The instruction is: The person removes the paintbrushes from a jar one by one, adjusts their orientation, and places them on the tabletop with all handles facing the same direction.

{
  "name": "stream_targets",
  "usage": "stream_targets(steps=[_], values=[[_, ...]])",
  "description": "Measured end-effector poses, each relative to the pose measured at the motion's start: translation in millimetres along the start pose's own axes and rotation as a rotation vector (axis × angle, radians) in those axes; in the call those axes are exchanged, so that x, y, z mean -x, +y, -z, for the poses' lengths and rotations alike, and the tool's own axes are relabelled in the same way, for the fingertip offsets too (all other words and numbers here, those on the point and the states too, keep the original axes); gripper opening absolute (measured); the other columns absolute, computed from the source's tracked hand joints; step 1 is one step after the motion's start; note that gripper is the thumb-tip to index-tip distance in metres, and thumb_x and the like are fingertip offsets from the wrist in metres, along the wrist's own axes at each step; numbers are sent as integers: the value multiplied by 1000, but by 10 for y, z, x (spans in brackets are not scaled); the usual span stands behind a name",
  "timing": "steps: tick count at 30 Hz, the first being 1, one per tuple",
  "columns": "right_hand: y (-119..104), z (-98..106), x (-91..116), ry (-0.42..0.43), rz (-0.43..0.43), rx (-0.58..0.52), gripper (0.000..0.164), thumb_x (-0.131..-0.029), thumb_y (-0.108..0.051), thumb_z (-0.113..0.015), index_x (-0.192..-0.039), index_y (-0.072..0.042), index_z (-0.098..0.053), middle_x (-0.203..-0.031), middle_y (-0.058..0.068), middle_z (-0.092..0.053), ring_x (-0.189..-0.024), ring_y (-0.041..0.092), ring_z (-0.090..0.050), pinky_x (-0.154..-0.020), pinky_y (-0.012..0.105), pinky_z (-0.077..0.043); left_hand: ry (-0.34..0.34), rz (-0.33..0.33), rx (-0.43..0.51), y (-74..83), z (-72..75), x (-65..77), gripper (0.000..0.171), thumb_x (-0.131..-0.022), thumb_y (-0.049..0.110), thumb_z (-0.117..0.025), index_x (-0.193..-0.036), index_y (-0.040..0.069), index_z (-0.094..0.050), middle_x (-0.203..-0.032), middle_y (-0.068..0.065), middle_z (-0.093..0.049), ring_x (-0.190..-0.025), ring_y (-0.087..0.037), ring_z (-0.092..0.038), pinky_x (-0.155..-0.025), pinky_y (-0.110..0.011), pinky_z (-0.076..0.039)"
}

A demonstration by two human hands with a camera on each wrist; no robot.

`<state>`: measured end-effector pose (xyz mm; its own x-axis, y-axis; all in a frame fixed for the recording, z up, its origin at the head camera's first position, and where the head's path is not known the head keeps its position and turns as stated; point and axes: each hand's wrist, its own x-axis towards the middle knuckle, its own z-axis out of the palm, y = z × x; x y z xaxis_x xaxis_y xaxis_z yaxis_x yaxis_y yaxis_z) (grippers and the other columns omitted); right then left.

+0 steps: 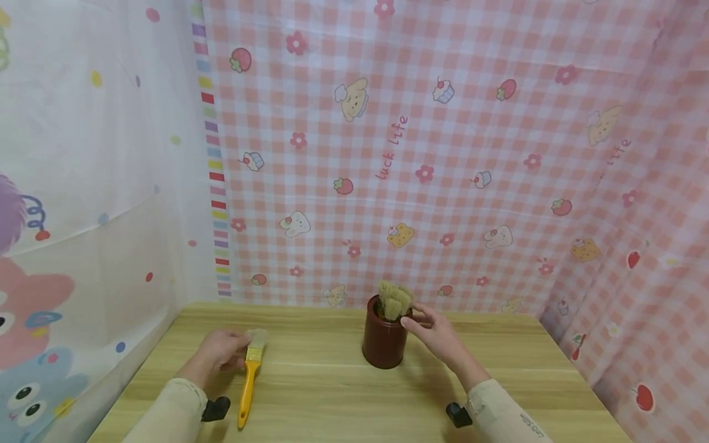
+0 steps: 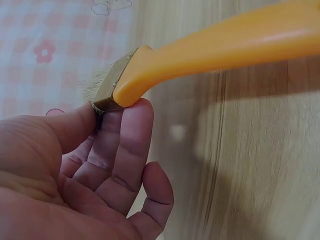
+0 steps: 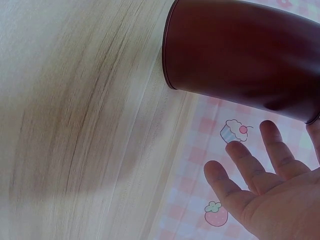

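In the head view, my left hand (image 1: 220, 349) is at the left, pinching a paintbrush (image 1: 251, 375) between thumb and fingertips at its ferrule and bristles. The brush has a yellow-orange handle (image 2: 220, 47) pointing toward me and pale bristles pointing away. A dark red-brown cylindrical holder (image 1: 384, 341) stands upright right of the middle, with several pale bristle heads (image 1: 394, 300) sticking out. My right hand (image 1: 437, 335) touches its rim from the right, thumb in front. In the right wrist view, three fingers (image 3: 250, 170) extend loosely, apart from the holder's wall (image 3: 240, 55); the thumb is out of frame.
A light wood-grain table (image 1: 310, 394) bears everything. Behind it hangs a pink checked curtain (image 1: 388, 246), with a white cartoon-print curtain (image 1: 111, 184) on the left. Black straps' camera mounts (image 1: 216, 408) sit at both wrists.
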<state>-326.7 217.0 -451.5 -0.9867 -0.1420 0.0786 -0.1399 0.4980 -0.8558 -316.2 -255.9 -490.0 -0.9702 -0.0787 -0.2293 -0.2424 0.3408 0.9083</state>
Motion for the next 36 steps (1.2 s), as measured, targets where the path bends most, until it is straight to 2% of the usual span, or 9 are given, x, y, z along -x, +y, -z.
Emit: stream_targets(steps=[6, 15, 17, 22, 24, 27, 29, 33, 36], values=[[8, 6, 4, 3, 3, -2, 71, -104, -45, -69, -162, -10, -46, -151, 26, -61, -141, 48, -58, -110, 62, -53, 10, 17, 13, 2, -7, 17, 45, -108, 14, -60, -136, -20, -57, -104, -18, -69, -61, -14, -67, -64, -28, -58], [20, -1, 6, 5, -6, -2, 72, -104, -47, -70, -161, -11, -47, -151, 25, -61, -142, 47, -58, -112, 62, -53, 40, 9, 8, -19, -68, 21, 42, -105, 13, -62, -132, -20, -61, -114, -25, -66, -59, -15, -67, -64, -30, -61], [14, -5, 6, 10, -6, -2, 72, -103, -47, -70, -161, -11, -47, -151, 24, -62, -141, 47, -58, -111, 62, -53, 47, 0, -12, -35, -75, 12, 40, -105, 12, -62, -130, -20, -62, -110, -24, -65, -60, -14, -67, -63, -29, -62], [5, -4, 3, 14, 10, 5, 70, -104, -46, -70, -161, -11, -48, -150, 24, -63, -140, 46, -59, -110, 61, -54, 73, -58, -130, -78, -85, 8, 26, -102, 10, -61, -101, -13, -72, -76, -5, -60, -57, -13, -65, -58, -26, -59], [0, 0, 4, 16, 13, 2, 70, -104, -46, -70, -160, -11, -48, -149, 25, -63, -140, 46, -59, -110, 61, -54, 81, -90, -199, -85, -86, 14, 26, -101, 11, -61, -82, -6, -69, -64, 1, -52, -55, -12, -64, -57, -25, -57], [0, 5, 4, 16, 12, 3, 71, -104, -47, -70, -161, -11, -48, -150, 24, -63, -141, 46, -59, -111, 61, -53, 100, -149, -318, -96, -80, 24, 35, -100, 14, -60, -66, 6, -60, -56, 6, -47, -54, -12, -58, -56, -26, -50], [-2, 6, 2, 18, 5, 4, 71, -104, -48, -70, -161, -12, -48, -150, 23, -63, -141, 46, -58, -111, 62, -53, 109, -174, -382, -100, -73, 28, 41, -99, 16, -60, -60, 12, -50, -53, 7, -42, -53, -12, -50, -56, -27, -43], [6, 4, -6, 17, -1, 9, 71, -104, -48, -69, -161, -13, -47, -151, 23, -62, -141, 46, -58, -111, 61, -53, 122, -208, -459, -123, -63, 20, 45, -99, 18, -60, -58, 19, -41, -53, 8, -33, -53, -13, -36, -56, -28, -34], [19, -1, -13, 17, -2, 6, 70, -104, -47, -69, -161, -13, -47, -151, 23, -62, -141, 46, -58, -111, 62, -53, 122, -213, -486, -138, -63, 14, 45, -99, 19, -61, -58, 19, -42, -54, 8, -32, -54, -13, -36, -56, -28, -33]])
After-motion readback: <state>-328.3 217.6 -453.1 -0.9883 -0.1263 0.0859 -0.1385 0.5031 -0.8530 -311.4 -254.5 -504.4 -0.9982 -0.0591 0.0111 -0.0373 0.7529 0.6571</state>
